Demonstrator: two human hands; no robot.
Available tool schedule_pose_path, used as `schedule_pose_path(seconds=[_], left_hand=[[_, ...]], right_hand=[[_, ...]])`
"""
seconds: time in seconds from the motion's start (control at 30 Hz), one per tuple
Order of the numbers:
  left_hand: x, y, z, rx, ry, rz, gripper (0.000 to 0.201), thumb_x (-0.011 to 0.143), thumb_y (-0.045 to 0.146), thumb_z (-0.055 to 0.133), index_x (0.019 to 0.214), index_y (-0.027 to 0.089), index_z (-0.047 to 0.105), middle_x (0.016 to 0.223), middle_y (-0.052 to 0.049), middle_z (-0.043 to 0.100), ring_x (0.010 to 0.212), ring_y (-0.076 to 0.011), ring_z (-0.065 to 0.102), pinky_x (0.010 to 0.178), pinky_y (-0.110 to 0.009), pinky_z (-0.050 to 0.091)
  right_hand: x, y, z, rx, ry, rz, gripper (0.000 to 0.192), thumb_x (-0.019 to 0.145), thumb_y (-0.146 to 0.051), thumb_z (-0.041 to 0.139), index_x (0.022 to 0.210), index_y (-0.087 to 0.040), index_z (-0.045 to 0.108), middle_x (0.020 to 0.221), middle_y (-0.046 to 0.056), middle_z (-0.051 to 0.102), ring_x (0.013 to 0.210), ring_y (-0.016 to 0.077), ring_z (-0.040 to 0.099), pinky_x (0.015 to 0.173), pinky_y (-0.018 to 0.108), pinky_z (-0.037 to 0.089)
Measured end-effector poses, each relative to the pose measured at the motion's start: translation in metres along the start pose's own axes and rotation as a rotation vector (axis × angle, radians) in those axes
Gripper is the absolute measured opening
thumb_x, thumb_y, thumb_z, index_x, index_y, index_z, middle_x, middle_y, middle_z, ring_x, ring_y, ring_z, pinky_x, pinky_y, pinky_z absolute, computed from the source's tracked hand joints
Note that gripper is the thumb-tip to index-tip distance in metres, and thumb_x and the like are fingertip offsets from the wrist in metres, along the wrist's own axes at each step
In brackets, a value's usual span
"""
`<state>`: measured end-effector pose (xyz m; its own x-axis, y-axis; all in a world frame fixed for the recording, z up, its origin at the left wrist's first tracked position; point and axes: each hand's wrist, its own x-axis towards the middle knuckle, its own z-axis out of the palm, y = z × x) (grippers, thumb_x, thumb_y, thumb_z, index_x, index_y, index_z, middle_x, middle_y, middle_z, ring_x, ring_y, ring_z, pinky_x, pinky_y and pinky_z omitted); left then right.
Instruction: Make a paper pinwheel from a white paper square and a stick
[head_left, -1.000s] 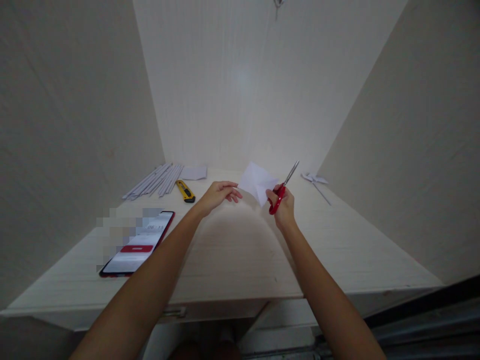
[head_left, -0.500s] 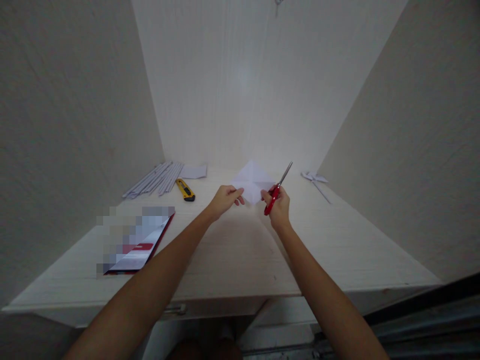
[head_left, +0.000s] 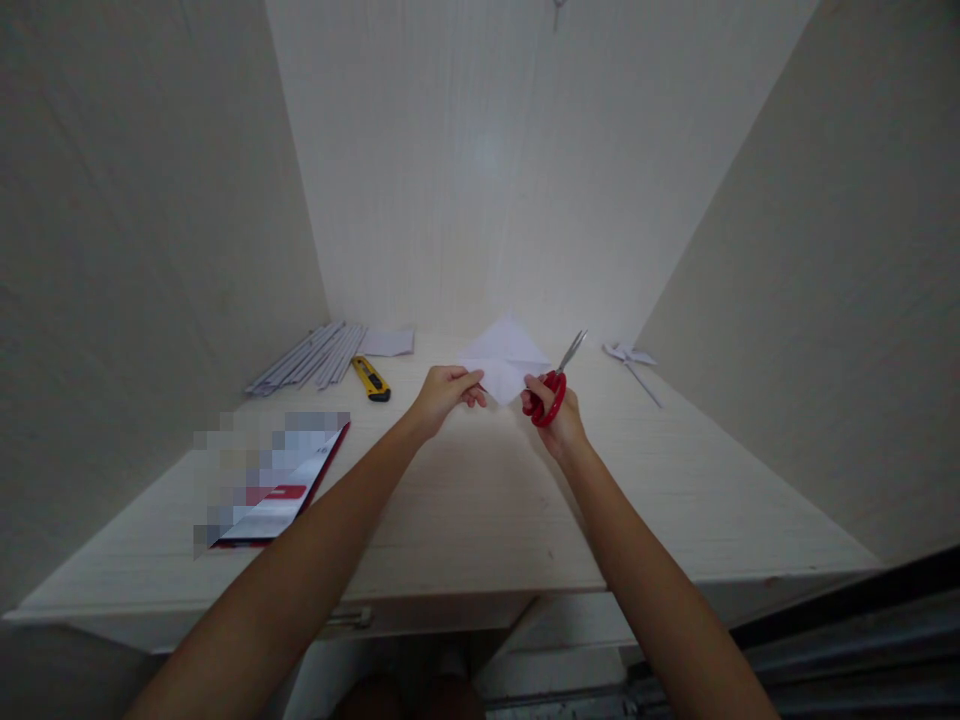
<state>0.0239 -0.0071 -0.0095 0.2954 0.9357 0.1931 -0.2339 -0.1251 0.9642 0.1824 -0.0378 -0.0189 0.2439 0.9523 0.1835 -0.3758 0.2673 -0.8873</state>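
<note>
A creased square of white paper (head_left: 504,357) is held up above the white desk (head_left: 480,500), turned like a diamond. My left hand (head_left: 444,395) pinches its left corner. My right hand (head_left: 553,412) grips red-handled scissors (head_left: 556,385) with the blades pointing up and to the right, and its fingertips also touch the paper's lower right edge. The blades stand just right of the paper.
A phone (head_left: 281,497) with a lit screen lies at the front left. Behind it are a bundle of rolled white paper sticks (head_left: 307,358), a yellow utility knife (head_left: 371,379) and a small paper sheet (head_left: 387,343). A white paper pinwheel (head_left: 634,362) lies at the back right. Walls close in on three sides.
My left hand has taken hold of the paper's left corner. The right hand with the scissors has drawn left, and the paper has turned to face me.
</note>
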Motion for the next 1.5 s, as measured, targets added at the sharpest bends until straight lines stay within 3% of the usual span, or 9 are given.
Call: schedule_pose_path(seconds=[0.3,0.47,0.73,1.0,1.2,1.5], left_hand=[[0.007,0.008,-0.015,-0.006,0.331,0.079,0.020,0.072,0.016,0.055,0.054,0.008,0.053,0.051,-0.006,0.061,0.044,-0.0102,0.057,0.043,-0.020,0.037],[0.008,0.013,-0.019,0.017,0.418,0.083,0.019,0.072,0.018,0.055,0.056,0.007,0.056,0.053,-0.006,0.061,0.043,-0.0101,0.057,0.041,-0.020,0.037],[0.009,0.013,-0.020,0.047,0.444,0.164,0.021,0.072,0.024,0.055,0.056,0.009,0.055,0.054,-0.005,0.062,0.038,-0.0074,0.052,0.038,-0.019,0.035],[0.008,0.018,-0.017,-0.044,0.388,0.221,0.023,0.071,0.026,0.057,0.055,0.010,0.052,0.050,-0.002,0.058,0.037,-0.0054,0.047,0.035,-0.018,0.029],[0.005,0.021,-0.013,-0.100,0.346,0.187,0.021,0.070,0.024,0.056,0.056,0.010,0.053,0.051,-0.002,0.057,0.034,-0.0046,0.046,0.033,-0.018,0.026],[0.001,0.023,-0.004,-0.006,0.335,0.210,0.023,0.071,0.022,0.054,0.052,0.010,0.053,0.048,-0.002,0.056,0.031,-0.0050,0.044,0.031,-0.018,0.024]], right_hand=[[-0.005,-0.002,0.005,-0.068,-0.045,0.120,0.043,0.070,-0.057,0.055,0.074,-0.015,0.057,0.060,-0.001,0.054,0.046,0.0071,0.045,0.040,0.021,0.035],[-0.009,0.000,0.006,-0.152,-0.156,0.232,0.046,0.072,-0.062,0.050,0.077,-0.016,0.053,0.061,-0.001,0.053,0.048,0.0079,0.046,0.045,0.021,0.036],[-0.019,0.002,0.006,-0.241,-0.429,0.254,0.060,0.073,-0.072,0.032,0.084,-0.015,0.050,0.056,-0.003,0.045,0.049,0.0098,0.046,0.050,0.024,0.036],[-0.029,-0.001,0.010,-0.453,-0.662,0.311,0.073,0.072,-0.074,0.022,0.084,-0.012,0.057,0.054,-0.001,0.048,0.047,0.0101,0.047,0.049,0.024,0.037],[-0.035,-0.008,0.013,-0.591,-0.702,0.221,0.073,0.076,-0.071,0.018,0.083,-0.011,0.059,0.052,0.001,0.051,0.045,0.0104,0.047,0.047,0.023,0.037],[-0.036,-0.007,0.015,-0.602,-0.702,0.223,0.070,0.076,-0.070,0.020,0.082,-0.012,0.059,0.050,0.001,0.052,0.043,0.0103,0.047,0.044,0.022,0.036]])
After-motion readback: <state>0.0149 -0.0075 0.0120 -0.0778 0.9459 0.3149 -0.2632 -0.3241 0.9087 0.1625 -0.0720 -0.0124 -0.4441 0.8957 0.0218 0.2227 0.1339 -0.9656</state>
